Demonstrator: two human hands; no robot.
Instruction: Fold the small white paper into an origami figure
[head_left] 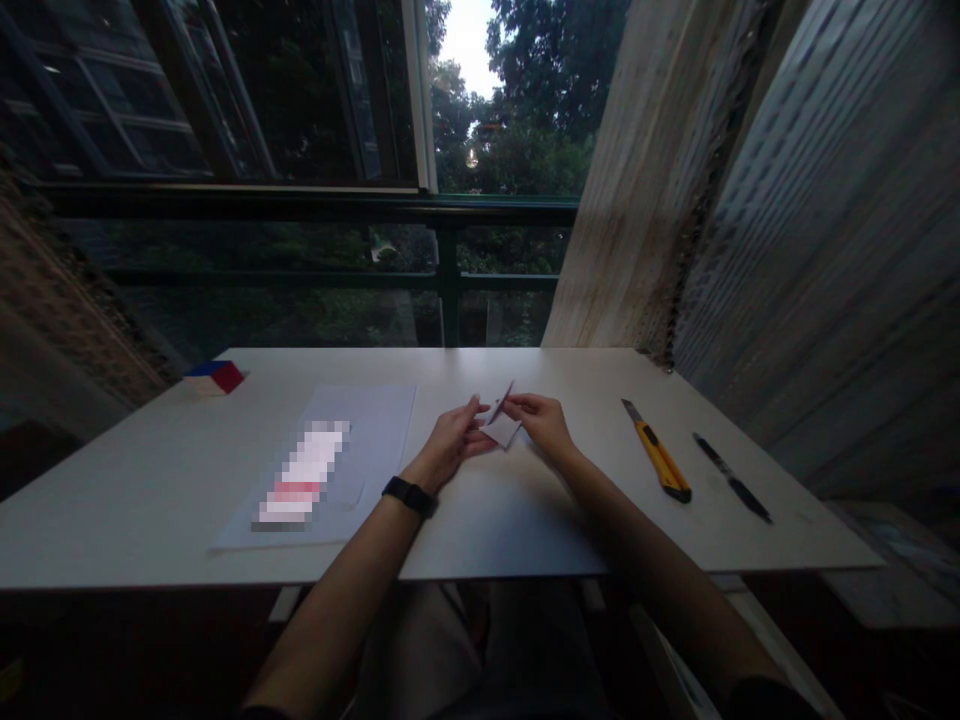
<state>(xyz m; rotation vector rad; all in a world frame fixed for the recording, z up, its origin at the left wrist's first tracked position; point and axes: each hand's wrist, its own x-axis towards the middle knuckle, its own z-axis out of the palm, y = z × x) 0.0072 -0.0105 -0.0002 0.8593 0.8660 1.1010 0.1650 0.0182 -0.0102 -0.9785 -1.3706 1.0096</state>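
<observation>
A small folded piece of white paper (pixel 501 422) is held just above the middle of the white table (pixel 150 480). My left hand (pixel 450 445) pinches its left edge, with a black watch on the wrist. My right hand (pixel 541 420) pinches the paper's right side, fingers curled onto it. One corner of the paper sticks up between the two hands.
A white sheet (pixel 375 420) with a printed patch lies left of my hands. A red and blue block (pixel 216 375) sits at the far left corner. Right of my hands lie a yellow utility knife (pixel 658 455) and a black pen (pixel 731 478). Beyond the table are a railing and corrugated panels.
</observation>
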